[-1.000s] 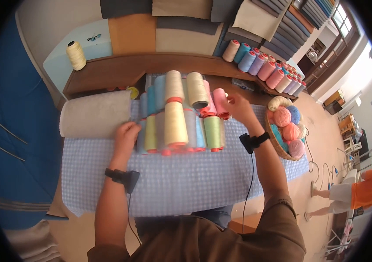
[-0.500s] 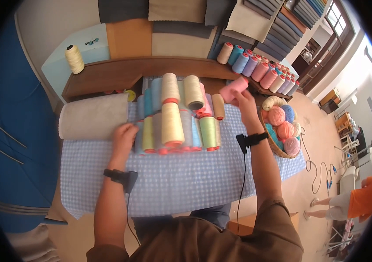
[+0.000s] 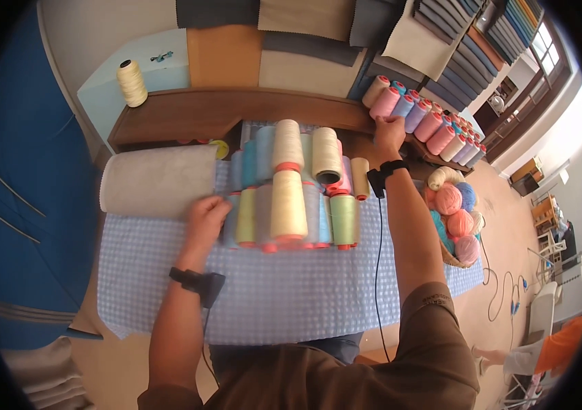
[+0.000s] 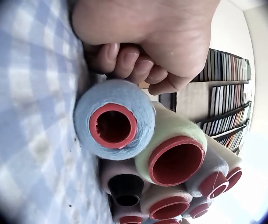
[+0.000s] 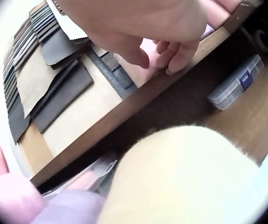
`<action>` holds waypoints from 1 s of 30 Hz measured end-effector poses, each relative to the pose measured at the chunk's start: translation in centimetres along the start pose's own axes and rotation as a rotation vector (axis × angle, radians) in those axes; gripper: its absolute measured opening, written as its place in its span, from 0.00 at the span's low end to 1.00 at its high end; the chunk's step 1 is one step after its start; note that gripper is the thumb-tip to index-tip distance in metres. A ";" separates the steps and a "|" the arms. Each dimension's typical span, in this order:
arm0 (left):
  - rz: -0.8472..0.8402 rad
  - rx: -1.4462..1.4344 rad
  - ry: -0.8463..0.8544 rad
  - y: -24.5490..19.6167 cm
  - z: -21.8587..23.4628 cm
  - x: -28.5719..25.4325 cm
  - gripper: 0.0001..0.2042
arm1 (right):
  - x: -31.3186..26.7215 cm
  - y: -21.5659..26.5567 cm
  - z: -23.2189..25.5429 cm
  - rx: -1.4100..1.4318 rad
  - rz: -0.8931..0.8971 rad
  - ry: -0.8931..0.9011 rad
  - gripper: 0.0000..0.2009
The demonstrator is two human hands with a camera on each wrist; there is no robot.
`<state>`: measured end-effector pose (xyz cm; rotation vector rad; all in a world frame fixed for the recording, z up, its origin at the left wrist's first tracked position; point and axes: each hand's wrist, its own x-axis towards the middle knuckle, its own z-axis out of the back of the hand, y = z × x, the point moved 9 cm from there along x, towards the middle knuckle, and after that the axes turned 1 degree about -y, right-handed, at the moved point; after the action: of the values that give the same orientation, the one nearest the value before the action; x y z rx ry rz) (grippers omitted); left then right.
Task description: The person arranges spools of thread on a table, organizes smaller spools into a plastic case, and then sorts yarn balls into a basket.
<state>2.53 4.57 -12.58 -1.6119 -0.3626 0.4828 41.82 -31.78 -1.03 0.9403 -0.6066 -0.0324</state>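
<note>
My right hand is at the far right, on the dark wooden shelf. It holds a pink thread cone upright there, fingers low round its base. In the right wrist view, thumb and fingers close on its lower part by the shelf edge. My left hand lies on the checked cloth with fingers curled, right beside a light blue thread cone at the left end of the stacked thread cones. Nothing shows inside its curled fingers.
More thread cones stand in rows along the shelf's right arm. A basket of yarn balls sits right of the pile. Grey fabric covers the table's left. A cream cone stands at the shelf's left end. A person in orange is behind at right.
My right hand has lifted the pink thread cone off the right side of the stack, tipped it on the way, and brought it up to the shelf. The left hand has stayed by the stack.
</note>
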 end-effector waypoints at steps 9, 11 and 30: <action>0.000 -0.039 0.007 -0.6 -0.3 -0.5 0.16 | -3.7 1.3 0.3 0.245 0.132 0.325 0.11; -0.018 -0.025 0.003 -0.6 -0.2 -0.4 0.16 | -8.0 6.6 3.5 0.252 0.313 0.374 0.09; -0.062 -0.029 0.008 -1.1 -0.6 -0.4 0.17 | -17.0 14.0 3.8 0.050 0.103 0.954 0.30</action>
<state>2.53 3.92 -11.44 -1.6252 -0.4136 0.4258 22.52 -21.38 3.30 0.8535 0.2320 0.5013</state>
